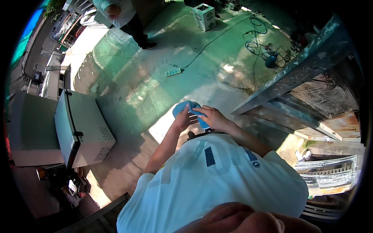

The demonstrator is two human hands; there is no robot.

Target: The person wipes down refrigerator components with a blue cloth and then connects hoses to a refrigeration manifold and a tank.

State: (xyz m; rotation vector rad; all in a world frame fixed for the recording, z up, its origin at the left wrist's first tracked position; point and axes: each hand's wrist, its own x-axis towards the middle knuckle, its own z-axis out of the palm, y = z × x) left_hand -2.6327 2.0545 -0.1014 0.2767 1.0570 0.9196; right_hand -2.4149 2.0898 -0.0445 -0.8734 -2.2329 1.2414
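Both hands meet in front of my chest over the green concrete floor (155, 77). My left hand (182, 121) and my right hand (211, 117) both grip a soft blue item (187, 106), a cloth or a glove; I cannot tell which. The blue material bulges above my left fingers and runs down under my right palm to a lower end (204, 125). My right fingers pinch its upper edge. My white shirt (210, 174) fills the lower middle of the view.
A white metal appliance box (83, 132) stands at the left. A power strip (173, 72) with a long cord lies ahead, with tangled cables (256, 42) and a white carton (204, 16) beyond. Another person (124, 17) stands far ahead. A rusty metal frame (311, 89) and wire racks (330, 174) are at the right.
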